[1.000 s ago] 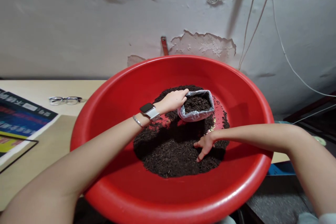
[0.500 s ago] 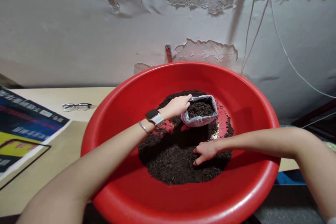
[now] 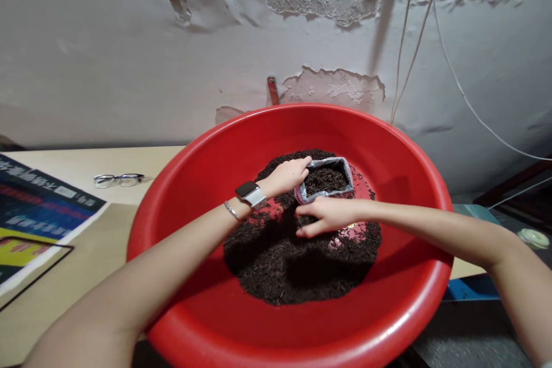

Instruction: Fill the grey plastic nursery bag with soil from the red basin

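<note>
A big red basin (image 3: 293, 328) holds a spread of dark, loose shredded material (image 3: 276, 276). Inside it, toward the back, a small container lined with clear plastic (image 3: 348, 169) is filled with the same dark bits. My left hand (image 3: 288, 177), with a watch and a bracelet on the wrist, grips the container's left rim. Just in front of the container, above the pile, my right hand (image 3: 325, 215) is curled with thumb and fingers round a clump of the dark material.
Eyeglasses (image 3: 121, 180) and a printed sheet (image 3: 43, 213) lie on the pale table (image 3: 103, 264) left of the basin. Behind stands a peeling wall (image 3: 129, 69) with hanging cords (image 3: 451, 63). A white round object (image 3: 533, 238) sits at the right.
My right hand has lifted from the pile and moved up and left to the container's front, with dark material now in its fingers. My left hand keeps its hold on the rim.
</note>
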A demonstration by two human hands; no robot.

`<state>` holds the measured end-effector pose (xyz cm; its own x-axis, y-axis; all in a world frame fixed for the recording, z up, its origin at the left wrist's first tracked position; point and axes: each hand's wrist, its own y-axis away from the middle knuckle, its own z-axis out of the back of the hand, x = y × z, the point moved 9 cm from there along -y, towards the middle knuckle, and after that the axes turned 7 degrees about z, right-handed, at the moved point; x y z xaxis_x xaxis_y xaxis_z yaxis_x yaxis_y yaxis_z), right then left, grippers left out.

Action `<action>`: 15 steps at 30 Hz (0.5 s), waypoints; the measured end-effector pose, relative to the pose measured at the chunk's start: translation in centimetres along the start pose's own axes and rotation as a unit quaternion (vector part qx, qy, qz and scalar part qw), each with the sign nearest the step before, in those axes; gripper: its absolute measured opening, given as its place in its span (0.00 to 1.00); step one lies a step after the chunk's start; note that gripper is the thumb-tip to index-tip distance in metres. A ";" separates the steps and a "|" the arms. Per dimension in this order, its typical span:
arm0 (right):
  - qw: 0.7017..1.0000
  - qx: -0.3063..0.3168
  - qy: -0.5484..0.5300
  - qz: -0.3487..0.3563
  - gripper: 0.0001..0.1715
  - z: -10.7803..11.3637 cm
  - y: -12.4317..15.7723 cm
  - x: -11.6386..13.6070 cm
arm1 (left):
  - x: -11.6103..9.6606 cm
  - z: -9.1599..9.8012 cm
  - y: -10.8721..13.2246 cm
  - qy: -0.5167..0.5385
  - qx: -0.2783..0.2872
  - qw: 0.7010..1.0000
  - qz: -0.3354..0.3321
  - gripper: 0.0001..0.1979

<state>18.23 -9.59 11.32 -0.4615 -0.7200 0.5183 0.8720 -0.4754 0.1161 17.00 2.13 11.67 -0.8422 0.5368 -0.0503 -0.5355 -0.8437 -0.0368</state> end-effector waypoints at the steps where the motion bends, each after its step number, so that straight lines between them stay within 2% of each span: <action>1: 1.000 -0.029 0.010 -0.005 0.16 1.4 0.3 -0.3 | 0.0 0.0 0.0 0.000 -0.001 1.000 -0.001 0.13; 4: 0.985 -0.136 0.097 -0.049 0.14 5.5 1.4 -1.9 | -0.1 -0.1 -0.1 0.009 -0.001 1.000 -0.008 0.13; 7: 0.942 -0.226 0.205 -0.139 0.15 8.2 2.6 -3.8 | -0.1 -0.3 -0.1 0.023 0.002 1.000 -0.014 0.14; 10: 0.927 -0.221 0.248 -0.174 0.20 8.0 2.6 -5.1 | 0.2 -0.4 -0.2 0.023 -0.005 1.000 -0.011 0.17; 13: 0.936 -0.211 0.245 -0.142 0.22 7.4 2.1 -5.0 | 0.2 -0.4 -0.2 0.024 -0.004 1.000 -0.014 0.17; 15: 0.933 -0.250 0.228 -0.117 0.18 8.2 2.5 -4.7 | 0.0 -0.3 -0.1 0.028 -0.008 0.999 -0.018 0.16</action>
<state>23.86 -3.28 16.09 -0.7511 -0.6527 0.0995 0.6059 -0.7412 -0.2890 17.08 2.25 11.41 -0.8175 0.5663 -0.1049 -0.5639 -0.8241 -0.0546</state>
